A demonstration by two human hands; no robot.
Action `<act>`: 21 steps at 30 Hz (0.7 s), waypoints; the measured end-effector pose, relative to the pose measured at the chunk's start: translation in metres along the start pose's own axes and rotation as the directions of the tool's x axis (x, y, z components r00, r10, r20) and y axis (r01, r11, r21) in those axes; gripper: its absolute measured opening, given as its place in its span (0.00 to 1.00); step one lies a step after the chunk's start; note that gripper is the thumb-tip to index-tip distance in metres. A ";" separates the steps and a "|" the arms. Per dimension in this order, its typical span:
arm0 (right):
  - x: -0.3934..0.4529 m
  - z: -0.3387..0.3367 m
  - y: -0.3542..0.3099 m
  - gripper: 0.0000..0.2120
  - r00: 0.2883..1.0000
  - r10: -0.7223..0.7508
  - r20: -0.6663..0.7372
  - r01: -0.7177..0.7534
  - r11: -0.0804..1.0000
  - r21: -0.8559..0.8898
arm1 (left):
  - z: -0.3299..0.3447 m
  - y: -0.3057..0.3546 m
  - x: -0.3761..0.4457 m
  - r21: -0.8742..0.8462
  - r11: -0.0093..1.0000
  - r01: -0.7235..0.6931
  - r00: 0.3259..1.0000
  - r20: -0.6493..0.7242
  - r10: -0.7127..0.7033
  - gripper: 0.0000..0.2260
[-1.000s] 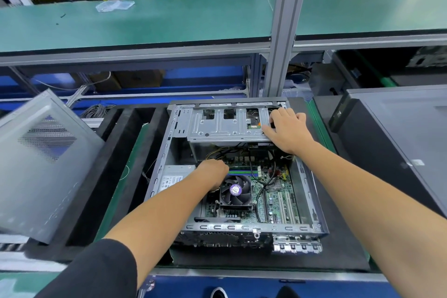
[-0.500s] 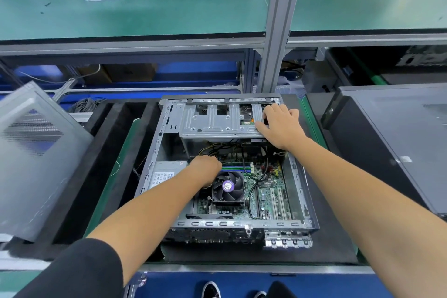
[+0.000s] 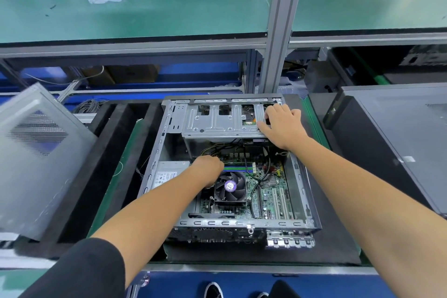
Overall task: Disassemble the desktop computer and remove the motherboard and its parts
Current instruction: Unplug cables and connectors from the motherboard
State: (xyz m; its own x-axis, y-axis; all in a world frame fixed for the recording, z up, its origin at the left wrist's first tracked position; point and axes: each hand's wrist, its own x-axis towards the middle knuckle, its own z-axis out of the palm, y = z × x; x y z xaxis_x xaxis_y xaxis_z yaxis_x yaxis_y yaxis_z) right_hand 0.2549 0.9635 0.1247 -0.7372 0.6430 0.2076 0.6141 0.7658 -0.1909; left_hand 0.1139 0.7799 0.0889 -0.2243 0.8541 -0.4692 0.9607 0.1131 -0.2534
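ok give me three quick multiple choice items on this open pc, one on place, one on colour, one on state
1. Where does the right hand rest?
A. silver metal drive cage
B. grey power supply box
C. detached grey side panel

2. What colour is the round sticker on the black cooler fan?
A. red
B. purple
C. yellow

3. How is the grey desktop case?
A. closed
B. upright
C. lying flat, open

Answers: 1 A, fingers lie on the cage's right end. 2 B, the hub label is purple. 3 C, the green motherboard shows from above.

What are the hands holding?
Right hand rests on the drive cage, at its right end. Left hand reaches inside the case; its grip cannot be told.
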 end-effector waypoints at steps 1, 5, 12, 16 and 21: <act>0.000 0.000 0.001 0.13 1.000 0.002 0.002 -0.002 1.000 -0.002 | 0.000 0.000 0.000 -0.005 1.000 0.001 1.000 0.000 -0.001 0.12; 0.000 0.000 0.001 0.13 1.000 0.001 0.013 -0.001 1.000 -0.003 | -0.002 0.000 -0.001 0.009 1.000 0.006 1.000 0.006 -0.006 0.12; 0.001 0.000 0.001 0.13 1.000 0.009 0.012 -0.009 1.000 0.016 | -0.010 0.003 -0.003 0.140 0.990 0.029 0.999 0.021 -0.032 0.13; 0.000 -0.001 0.001 0.13 1.000 0.014 0.014 -0.014 1.000 0.016 | -0.020 -0.004 -0.005 0.182 0.980 0.076 0.997 -0.039 -0.070 0.13; 0.000 -0.001 0.000 0.12 1.000 0.012 0.006 -0.012 1.000 0.005 | -0.035 -0.005 -0.009 0.159 0.984 0.075 0.992 -0.111 -0.058 0.12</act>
State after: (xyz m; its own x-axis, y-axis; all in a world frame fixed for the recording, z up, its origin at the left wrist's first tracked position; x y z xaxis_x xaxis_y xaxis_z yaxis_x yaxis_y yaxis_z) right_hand 0.2550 0.9632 0.1256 -0.7313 0.6523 0.1993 0.6217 0.7577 -0.1984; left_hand 0.1167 0.7895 0.1235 -0.2596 0.8974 -0.3568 0.9031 0.0947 -0.4189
